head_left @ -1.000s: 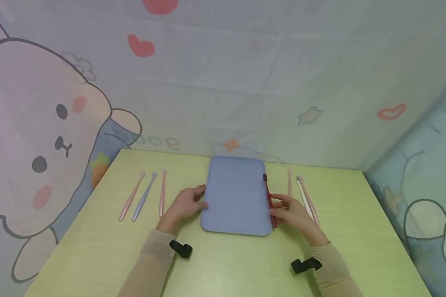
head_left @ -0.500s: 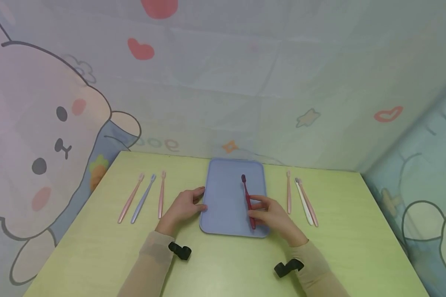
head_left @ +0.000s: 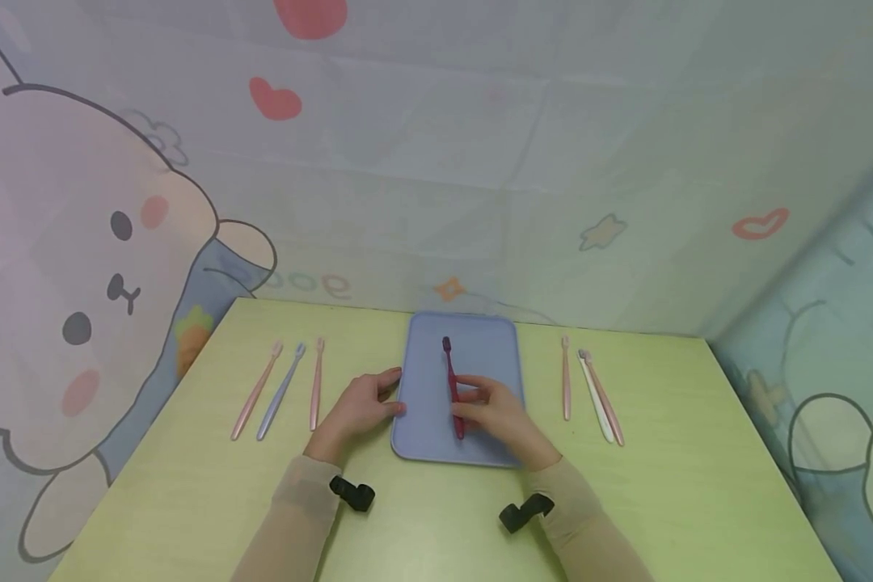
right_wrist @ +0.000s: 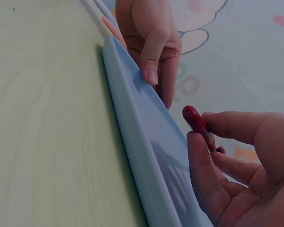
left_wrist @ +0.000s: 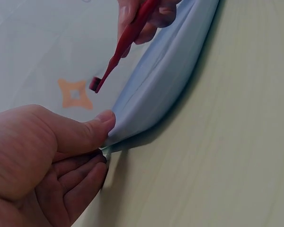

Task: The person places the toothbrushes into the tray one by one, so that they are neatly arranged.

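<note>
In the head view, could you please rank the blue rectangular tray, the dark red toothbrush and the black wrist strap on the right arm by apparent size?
1. Blue rectangular tray, clearly the largest.
2. Dark red toothbrush, long but thin, shorter than the tray, pinched by the right hand.
3. Black wrist strap, the smallest, though it sits nearer the camera.

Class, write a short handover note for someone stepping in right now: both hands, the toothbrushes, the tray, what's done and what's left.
Left hand: grip on the blue tray's left rim, steadying it.
Right hand: pinches the dark red toothbrush over the tray's middle, head pointing away.
Done: no toothbrush lies loose in the tray yet.
Left: release the red one; three toothbrushes lie on the table left of the tray, three more to its right.
</note>
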`<action>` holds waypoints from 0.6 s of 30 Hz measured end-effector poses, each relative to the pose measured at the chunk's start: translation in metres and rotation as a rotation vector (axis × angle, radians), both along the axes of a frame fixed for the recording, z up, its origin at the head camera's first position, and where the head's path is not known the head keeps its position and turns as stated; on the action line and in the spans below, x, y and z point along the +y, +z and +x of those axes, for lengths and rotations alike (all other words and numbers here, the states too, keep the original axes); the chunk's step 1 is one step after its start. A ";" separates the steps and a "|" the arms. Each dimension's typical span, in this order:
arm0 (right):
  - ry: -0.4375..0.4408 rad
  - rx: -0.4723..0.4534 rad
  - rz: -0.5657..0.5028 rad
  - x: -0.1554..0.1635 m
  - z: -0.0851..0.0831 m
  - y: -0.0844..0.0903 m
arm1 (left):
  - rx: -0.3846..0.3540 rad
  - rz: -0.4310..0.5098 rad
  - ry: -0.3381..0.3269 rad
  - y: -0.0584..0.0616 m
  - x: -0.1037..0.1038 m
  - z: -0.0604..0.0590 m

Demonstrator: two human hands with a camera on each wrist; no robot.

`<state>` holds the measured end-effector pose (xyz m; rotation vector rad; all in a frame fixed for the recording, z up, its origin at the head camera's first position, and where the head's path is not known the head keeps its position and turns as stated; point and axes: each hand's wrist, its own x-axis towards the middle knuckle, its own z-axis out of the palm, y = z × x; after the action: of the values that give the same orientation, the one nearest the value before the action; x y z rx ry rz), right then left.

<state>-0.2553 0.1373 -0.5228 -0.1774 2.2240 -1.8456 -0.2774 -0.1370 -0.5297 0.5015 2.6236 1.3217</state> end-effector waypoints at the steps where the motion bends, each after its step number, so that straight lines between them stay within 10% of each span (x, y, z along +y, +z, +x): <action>1: -0.001 0.006 0.007 -0.003 -0.001 -0.001 | -0.003 0.006 -0.002 0.000 0.000 0.000; 18: -0.066 0.007 -0.028 -0.061 -0.007 -0.013 | 0.006 -0.005 -0.012 -0.001 -0.003 -0.001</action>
<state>-0.2628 0.0759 -0.5361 -0.1168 2.2347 -1.9135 -0.2789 -0.1398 -0.5304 0.5204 2.6235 1.3122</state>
